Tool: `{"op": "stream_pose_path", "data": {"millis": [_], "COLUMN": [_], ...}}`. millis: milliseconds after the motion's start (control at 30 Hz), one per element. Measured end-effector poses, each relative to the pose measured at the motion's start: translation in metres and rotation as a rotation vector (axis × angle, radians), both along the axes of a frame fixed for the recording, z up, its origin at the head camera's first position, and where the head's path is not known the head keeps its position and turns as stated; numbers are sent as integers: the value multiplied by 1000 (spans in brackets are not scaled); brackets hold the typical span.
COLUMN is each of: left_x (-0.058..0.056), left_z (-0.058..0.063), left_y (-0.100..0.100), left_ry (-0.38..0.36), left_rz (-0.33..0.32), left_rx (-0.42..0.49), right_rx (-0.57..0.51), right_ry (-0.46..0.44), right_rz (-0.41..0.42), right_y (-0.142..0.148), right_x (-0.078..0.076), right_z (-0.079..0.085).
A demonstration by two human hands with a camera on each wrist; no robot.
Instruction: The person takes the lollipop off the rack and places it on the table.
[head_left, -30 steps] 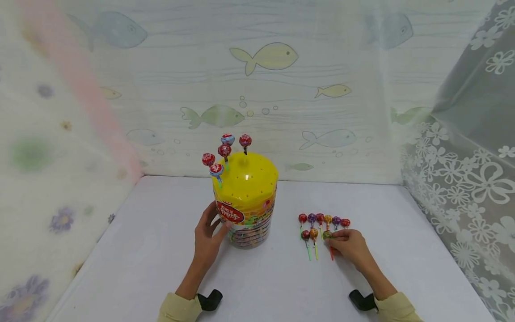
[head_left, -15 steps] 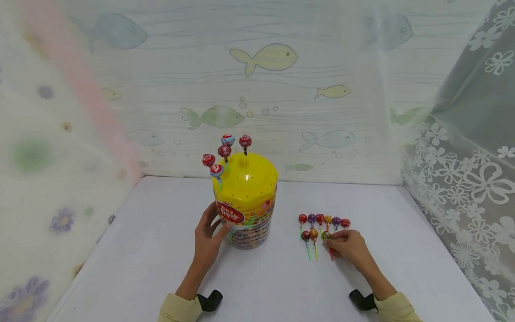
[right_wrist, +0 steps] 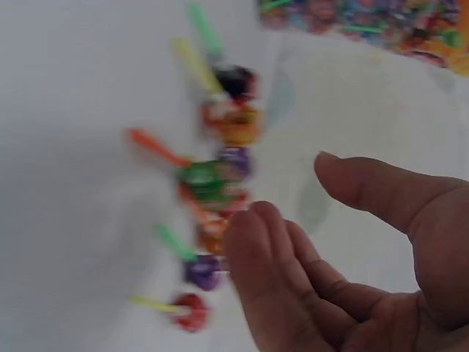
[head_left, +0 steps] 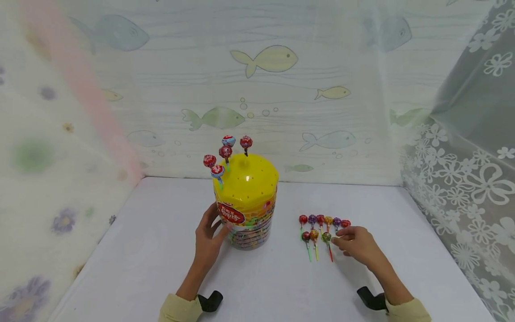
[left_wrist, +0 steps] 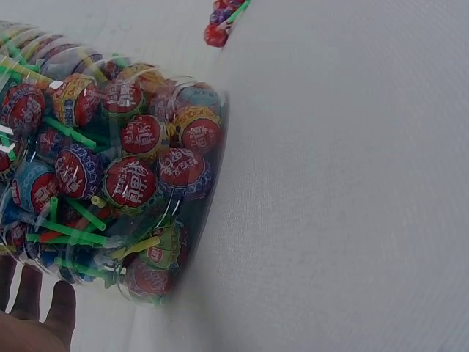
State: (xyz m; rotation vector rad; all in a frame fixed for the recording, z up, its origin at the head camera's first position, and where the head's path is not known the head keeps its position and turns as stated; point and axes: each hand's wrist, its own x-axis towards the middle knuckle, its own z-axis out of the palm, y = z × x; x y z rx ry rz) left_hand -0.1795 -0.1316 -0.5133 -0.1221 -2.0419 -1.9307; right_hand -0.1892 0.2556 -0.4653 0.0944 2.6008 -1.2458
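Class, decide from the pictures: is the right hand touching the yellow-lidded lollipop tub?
Apart. The head view shows white tabletop and loose lollipops between the right hand and the tub.

Left forearm (head_left: 191,279) angled forward and inward; left hand (head_left: 210,237) set with thumb and forefinger parted. Right forearm (head_left: 386,275) likewise angled inward; right hand (head_left: 356,245) unloaded, thumb (right_wrist: 370,183) clear of the fingertips (right_wrist: 245,231), fingers lying close together.
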Motion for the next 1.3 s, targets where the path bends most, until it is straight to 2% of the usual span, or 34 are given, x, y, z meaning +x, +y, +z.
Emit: {"op": "stream_pose_path", "data": {"millis": [167, 333, 400, 633, 833, 1000, 1300], "left_x": [0, 0, 0, 0, 0, 0, 0], "left_z": [0, 1, 1, 0, 2, 0, 0], "left_y": [-1, -1, 0, -1, -1, -1, 0], "left_ry": [1, -5, -6, 4, 8, 7, 15], "left_rz": [2, 4, 8, 8, 3, 6, 15], "left_rx": [-7, -12, -10, -3, 1, 4, -6], "right_rx": [46, -90, -145, -302, -456, -506, -534], "right_ry": [176, 300, 349, 587, 744, 764, 621], "right_rz": [176, 336, 371, 372, 366, 396, 405], "right_y": [-13, -40, -53, -105, -142, -165, -191], "right_x": [4, 7, 8, 3, -6, -14, -21], "right_z": [41, 74, 84, 118, 135, 142, 147]}}
